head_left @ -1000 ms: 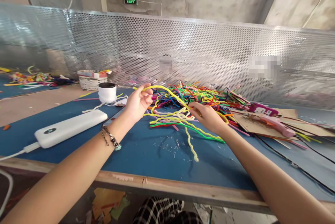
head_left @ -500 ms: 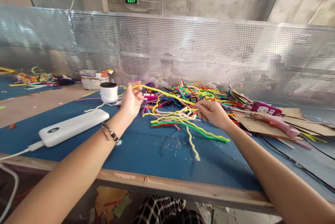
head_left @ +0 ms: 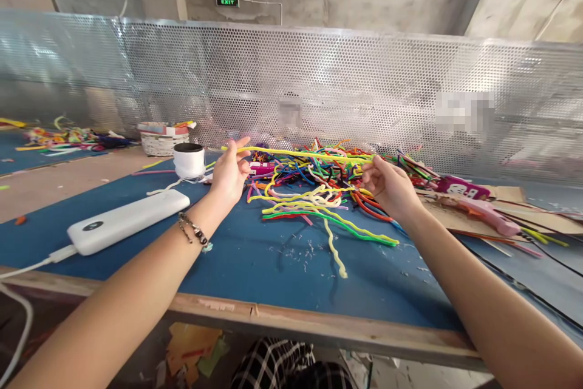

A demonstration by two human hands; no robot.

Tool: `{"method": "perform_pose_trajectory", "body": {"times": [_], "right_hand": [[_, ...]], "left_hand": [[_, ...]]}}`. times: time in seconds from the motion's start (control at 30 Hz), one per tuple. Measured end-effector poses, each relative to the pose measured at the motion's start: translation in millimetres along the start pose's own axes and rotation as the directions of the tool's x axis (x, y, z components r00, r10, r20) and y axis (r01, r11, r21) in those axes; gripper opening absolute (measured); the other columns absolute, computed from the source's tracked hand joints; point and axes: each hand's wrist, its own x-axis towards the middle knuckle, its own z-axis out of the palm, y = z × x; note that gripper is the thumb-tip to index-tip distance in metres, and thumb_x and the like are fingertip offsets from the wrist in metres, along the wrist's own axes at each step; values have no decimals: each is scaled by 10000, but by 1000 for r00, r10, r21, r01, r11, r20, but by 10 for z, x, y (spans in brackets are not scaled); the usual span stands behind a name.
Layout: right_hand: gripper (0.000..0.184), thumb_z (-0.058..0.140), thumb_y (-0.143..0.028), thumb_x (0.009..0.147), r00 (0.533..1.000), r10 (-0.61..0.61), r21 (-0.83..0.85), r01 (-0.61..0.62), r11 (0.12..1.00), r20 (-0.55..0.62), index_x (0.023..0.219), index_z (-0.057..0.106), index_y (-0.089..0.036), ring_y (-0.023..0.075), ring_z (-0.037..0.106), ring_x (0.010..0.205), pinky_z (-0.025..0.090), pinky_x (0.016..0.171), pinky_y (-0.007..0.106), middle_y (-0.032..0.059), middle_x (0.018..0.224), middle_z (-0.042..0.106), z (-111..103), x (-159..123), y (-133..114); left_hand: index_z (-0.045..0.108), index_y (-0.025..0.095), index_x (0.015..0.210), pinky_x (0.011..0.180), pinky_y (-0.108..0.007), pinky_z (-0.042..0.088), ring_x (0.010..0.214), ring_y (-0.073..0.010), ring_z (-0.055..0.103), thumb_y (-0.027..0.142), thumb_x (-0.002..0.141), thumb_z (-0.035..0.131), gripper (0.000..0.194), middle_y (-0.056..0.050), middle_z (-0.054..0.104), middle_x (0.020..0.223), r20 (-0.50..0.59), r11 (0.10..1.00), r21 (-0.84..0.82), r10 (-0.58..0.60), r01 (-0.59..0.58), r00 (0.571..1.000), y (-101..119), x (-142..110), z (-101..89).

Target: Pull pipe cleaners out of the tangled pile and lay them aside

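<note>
A yellow pipe cleaner (head_left: 303,152) is stretched almost straight and level above the blue table (head_left: 255,261). My left hand (head_left: 231,172) pinches its left end between thumb and fingers. My right hand (head_left: 390,186) pinches its right end. Both hands hover over a tangled pile of pipe cleaners (head_left: 328,186) in many colours. Several loose yellow, green and cream ones trail from the pile toward me.
A white power bank (head_left: 127,219) with a cable lies at the left. Behind it are a white tape roll (head_left: 188,160) and a small basket (head_left: 159,139). A pink glue gun (head_left: 478,210) rests on cardboard at the right. A perforated metal screen (head_left: 319,91) backs the table.
My right hand slid to the right along the yellow pipe cleaner and lifted. The curved piece is now pulled straight and level between both hands.
</note>
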Motion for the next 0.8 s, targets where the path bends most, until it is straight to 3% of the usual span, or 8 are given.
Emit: {"method": "perform_pose_trajectory", "body": {"times": [0.17,0.33,0.47,0.6,0.7,0.8], "right_hand": [[200,495,-370,727,998,35,55,-32,998,-50,624,480,-198,59,369,390,360,426,207,-48,481,428,-36,28,-26],[242,385,-370,757,996,-11,-27,13,1000,90,568,375,-220,76,277,378,377,469,248,-56,444,316,-48,-8,-139],[346,403,-471,732,982,-79,-80,94,992,171,514,297,-224,81,241,386,334,446,258,-60,426,243,-29,-53,-195],[335,466,-525,698,988,-122,-65,128,990,90,587,364,-226,68,260,381,336,452,250,-75,448,278,-18,-28,-149],[312,515,-511,685,990,-142,-65,140,988,-16,621,434,-217,56,293,371,308,421,224,-73,445,350,-22,5,-87],[274,523,-442,721,971,-210,-182,189,965,-109,601,480,-200,60,341,373,266,382,206,-52,430,418,-31,9,-62]], "left_hand": [[652,153,705,318,-123,281,304,5,317,254,873,402,317,43,476,483,52,1000,-4,-1,2,999,-56,-15,-2],[641,168,675,322,-121,281,295,20,293,261,826,500,227,57,469,500,47,999,-24,-20,21,999,-37,2,-16],[630,161,644,323,-114,264,303,28,303,278,787,561,197,60,472,494,36,1000,-29,-3,4,999,-21,19,-34],[628,158,641,331,-112,277,299,29,320,299,770,571,200,60,507,503,-16,998,21,61,-60,998,-28,25,-39],[628,141,623,311,-121,271,282,18,360,310,762,569,227,50,533,504,-47,971,182,165,-154,985,-34,31,-41],[636,123,623,294,-123,262,300,-6,454,271,786,533,243,16,599,567,-40,898,365,278,-245,960,-40,43,-54]]}}
